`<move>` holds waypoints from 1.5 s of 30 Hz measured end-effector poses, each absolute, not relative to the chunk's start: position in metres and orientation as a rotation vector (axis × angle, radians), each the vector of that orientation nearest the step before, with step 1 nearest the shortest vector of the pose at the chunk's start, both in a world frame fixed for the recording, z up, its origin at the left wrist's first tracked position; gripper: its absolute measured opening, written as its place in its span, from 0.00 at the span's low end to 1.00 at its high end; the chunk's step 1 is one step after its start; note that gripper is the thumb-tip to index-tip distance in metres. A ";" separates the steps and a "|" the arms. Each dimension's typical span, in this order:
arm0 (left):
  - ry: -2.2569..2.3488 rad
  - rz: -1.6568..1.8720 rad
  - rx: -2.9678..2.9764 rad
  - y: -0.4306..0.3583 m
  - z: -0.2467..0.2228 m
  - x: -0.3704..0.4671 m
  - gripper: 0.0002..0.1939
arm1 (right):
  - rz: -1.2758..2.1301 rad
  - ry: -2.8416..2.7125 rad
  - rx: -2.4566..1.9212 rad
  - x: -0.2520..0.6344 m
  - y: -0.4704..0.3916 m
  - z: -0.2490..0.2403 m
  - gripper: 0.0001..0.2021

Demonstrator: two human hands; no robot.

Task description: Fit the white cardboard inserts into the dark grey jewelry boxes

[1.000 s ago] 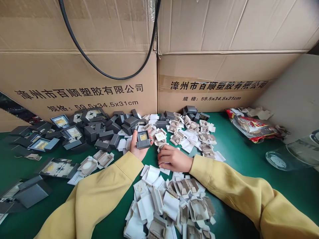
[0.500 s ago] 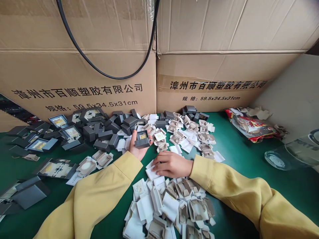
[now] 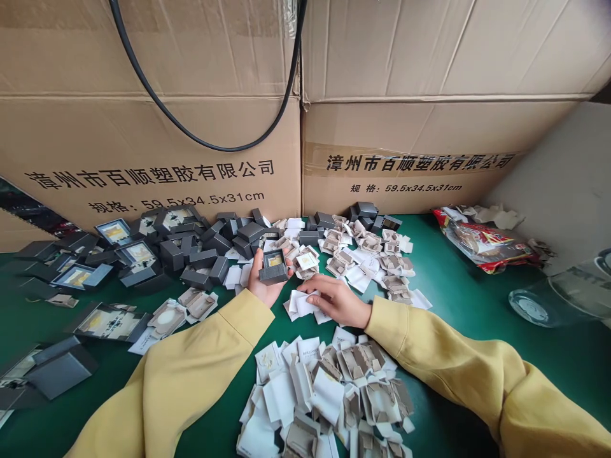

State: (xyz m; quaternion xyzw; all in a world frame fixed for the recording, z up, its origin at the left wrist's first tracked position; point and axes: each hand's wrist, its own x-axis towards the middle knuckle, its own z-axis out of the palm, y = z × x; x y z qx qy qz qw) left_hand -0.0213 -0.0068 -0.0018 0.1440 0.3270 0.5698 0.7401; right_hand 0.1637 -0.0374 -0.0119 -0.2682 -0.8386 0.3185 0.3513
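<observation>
My left hand is closed round a small dark grey box, its yellowish inside facing up. To the right, my right hand curls over a few white card pieces, pinching at least one between thumb and fingers. Beneath this hand spreads a heap of folded white and grey-brown card inserts. Farther off, beyond both hands, lie more loose inserts, one carrying a pale yellowish square.
Many dark grey boxes are piled at the left, some open with yellow inside. Large cartons stand along the back, with a black cable hanging before them. At the right are a red plastic packet and a clear glass jar.
My right hand has drawn slightly up and away from the near heap, taking a few white card pieces with it. My left hand keeps the box in the same place.
</observation>
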 end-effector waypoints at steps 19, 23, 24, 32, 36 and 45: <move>0.604 1.049 0.484 -0.010 -0.006 -0.023 0.25 | 0.602 -1.718 -1.085 0.170 -0.024 -0.017 0.06; 0.639 1.047 0.486 -0.010 -0.008 -0.022 0.23 | 0.632 -1.574 -1.024 0.170 -0.023 -0.020 0.12; 0.646 1.057 0.490 -0.010 -0.009 -0.021 0.23 | 0.632 -1.547 -1.009 0.170 -0.022 -0.020 0.14; 0.681 0.927 0.715 -0.015 -0.010 -0.019 0.21 | 0.453 -1.665 -0.888 0.170 -0.029 -0.012 0.04; 0.647 0.896 0.818 -0.018 -0.008 -0.017 0.23 | 0.478 -1.760 -0.933 0.169 -0.030 -0.013 0.06; 0.748 0.977 0.878 -0.017 -0.027 -0.019 0.21 | 0.562 -1.843 -0.959 0.169 -0.028 -0.018 0.14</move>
